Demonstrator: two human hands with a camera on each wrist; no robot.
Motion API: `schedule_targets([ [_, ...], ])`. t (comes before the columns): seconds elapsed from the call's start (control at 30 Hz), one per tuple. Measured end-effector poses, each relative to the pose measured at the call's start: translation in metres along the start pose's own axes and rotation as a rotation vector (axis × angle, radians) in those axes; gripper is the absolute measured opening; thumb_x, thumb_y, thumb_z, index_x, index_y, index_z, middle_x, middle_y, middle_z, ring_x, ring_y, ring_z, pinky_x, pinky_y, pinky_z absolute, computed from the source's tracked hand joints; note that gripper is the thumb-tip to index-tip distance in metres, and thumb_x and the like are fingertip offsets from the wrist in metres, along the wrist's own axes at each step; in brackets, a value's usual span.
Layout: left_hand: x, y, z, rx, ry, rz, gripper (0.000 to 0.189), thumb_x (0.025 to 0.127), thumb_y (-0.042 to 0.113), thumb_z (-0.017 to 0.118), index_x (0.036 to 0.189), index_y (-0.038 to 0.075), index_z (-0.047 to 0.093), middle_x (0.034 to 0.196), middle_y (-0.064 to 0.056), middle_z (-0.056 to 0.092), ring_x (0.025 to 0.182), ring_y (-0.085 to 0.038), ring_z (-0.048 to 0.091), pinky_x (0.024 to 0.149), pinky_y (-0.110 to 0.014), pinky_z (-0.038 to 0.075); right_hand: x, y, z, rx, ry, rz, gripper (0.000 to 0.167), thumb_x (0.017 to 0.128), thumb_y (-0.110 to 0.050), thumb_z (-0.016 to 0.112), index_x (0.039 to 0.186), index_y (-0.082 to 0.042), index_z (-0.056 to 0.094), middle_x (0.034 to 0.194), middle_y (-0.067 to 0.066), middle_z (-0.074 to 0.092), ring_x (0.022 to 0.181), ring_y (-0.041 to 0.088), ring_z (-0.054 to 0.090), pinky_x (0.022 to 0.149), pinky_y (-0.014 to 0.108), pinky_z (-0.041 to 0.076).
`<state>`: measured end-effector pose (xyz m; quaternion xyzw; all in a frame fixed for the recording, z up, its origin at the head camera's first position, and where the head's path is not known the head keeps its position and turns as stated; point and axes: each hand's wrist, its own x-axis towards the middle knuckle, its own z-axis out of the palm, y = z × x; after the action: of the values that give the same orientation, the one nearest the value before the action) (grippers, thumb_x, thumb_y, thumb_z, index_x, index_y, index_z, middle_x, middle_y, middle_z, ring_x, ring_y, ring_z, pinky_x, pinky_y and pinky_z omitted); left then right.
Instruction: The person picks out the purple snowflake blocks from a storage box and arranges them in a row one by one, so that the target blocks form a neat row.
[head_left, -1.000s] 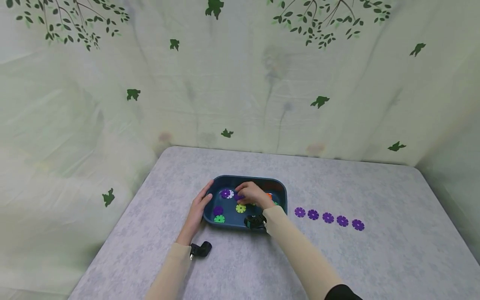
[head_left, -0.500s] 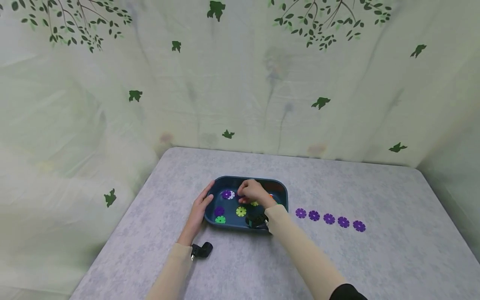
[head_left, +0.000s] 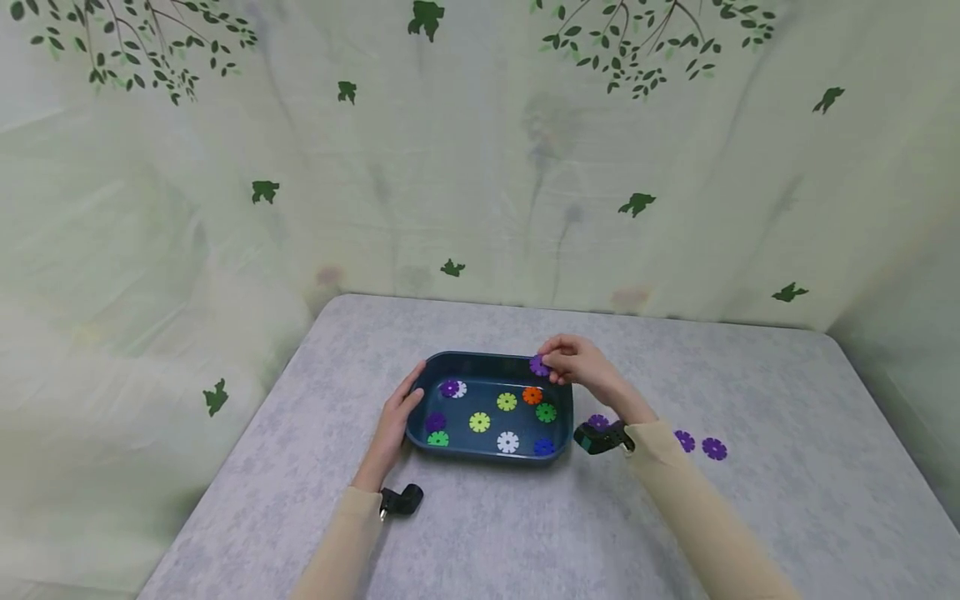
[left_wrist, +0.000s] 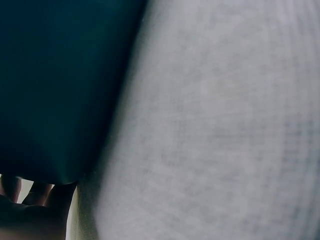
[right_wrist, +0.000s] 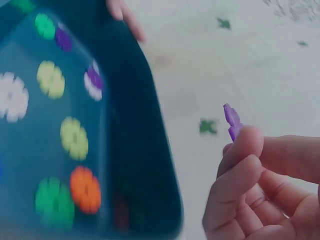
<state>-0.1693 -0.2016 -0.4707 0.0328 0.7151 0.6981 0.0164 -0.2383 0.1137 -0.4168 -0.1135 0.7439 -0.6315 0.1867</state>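
Note:
My right hand pinches a purple notched plastic disc between thumb and index finger, over the far right corner of a dark blue tray. In the right wrist view the disc is edge-on above the fingertips. My left hand rests along the tray's left side, fingers straight against the wall and thumb at the rim. Inside the tray lie loose discs: an orange disc, a yellow disc, a white disc, a blue disc and several others, including a purple disc overlapping a white one.
Right of the tray, purple discs lie in a row on the grey table, partly hidden by my right wrist and sleeve. A pale curtain with leaf prints hangs behind the table. Each wrist carries a small black camera.
My right hand has risen from inside the tray and moved right to its far right corner, carrying a purple disc. The left hand stays at the tray's left side.

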Motion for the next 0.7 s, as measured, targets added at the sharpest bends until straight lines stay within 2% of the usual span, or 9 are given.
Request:
schedule_targets([
  [0.17, 0.0, -0.001, 0.0, -0.008, 0.002, -0.003, 0.048, 0.104, 0.014, 0.041, 0.151, 0.01, 0.031, 0.156, -0.006, 0.024, 0.143, -0.02, 0.014, 0.115, -0.044, 0.011, -0.026, 0.025, -0.042, 0.02, 0.07, -0.02, 0.025, 0.099, -0.011, 0.052, 0.115, 0.008, 0.052, 0.084, 0.006, 0.056, 0.066, 0.013, 0.053, 0.062, 0.024, 0.05],
  [0.3, 0.003, -0.009, -0.002, -0.021, -0.003, 0.009, 0.048, 0.104, 0.014, 0.041, 0.151, 0.012, 0.031, 0.156, -0.005, 0.024, 0.143, -0.021, 0.013, 0.115, -0.045, 0.009, -0.053, 0.049, -0.075, 0.017, 0.131, 0.018, 0.029, 0.1, -0.014, 0.051, 0.117, 0.008, 0.049, 0.085, 0.005, 0.056, 0.068, 0.011, 0.053, 0.064, 0.025, 0.051],
  [0.5, 0.01, -0.028, -0.006, 0.015, 0.021, 0.025, 0.047, 0.104, 0.021, 0.042, 0.15, 0.02, 0.034, 0.155, 0.001, 0.026, 0.143, -0.016, 0.016, 0.115, -0.043, 0.011, -0.097, 0.085, -0.119, 0.02, 0.225, 0.103, 0.033, 0.101, -0.019, 0.049, 0.121, 0.007, 0.046, 0.087, 0.001, 0.056, 0.07, 0.01, 0.053, 0.063, 0.024, 0.05],
  [0.57, 0.01, -0.029, -0.006, 0.012, 0.022, 0.03, 0.047, 0.104, 0.021, 0.043, 0.15, 0.02, 0.034, 0.155, 0.0, 0.026, 0.143, -0.017, 0.016, 0.115, -0.044, 0.011, -0.111, 0.095, -0.132, 0.038, 0.257, 0.121, 0.031, 0.101, -0.019, 0.05, 0.12, 0.005, 0.048, 0.087, -0.001, 0.056, 0.071, 0.01, 0.053, 0.062, 0.023, 0.05],
  [0.7, 0.006, -0.016, -0.004, -0.002, 0.003, 0.016, 0.048, 0.104, 0.016, 0.041, 0.151, 0.014, 0.032, 0.155, -0.003, 0.025, 0.143, -0.018, 0.015, 0.115, -0.044, 0.01, -0.139, 0.111, -0.153, 0.054, 0.312, 0.136, 0.02, 0.1, -0.019, 0.052, 0.113, -0.005, 0.056, 0.088, -0.005, 0.058, 0.071, 0.009, 0.055, 0.062, 0.022, 0.05],
])
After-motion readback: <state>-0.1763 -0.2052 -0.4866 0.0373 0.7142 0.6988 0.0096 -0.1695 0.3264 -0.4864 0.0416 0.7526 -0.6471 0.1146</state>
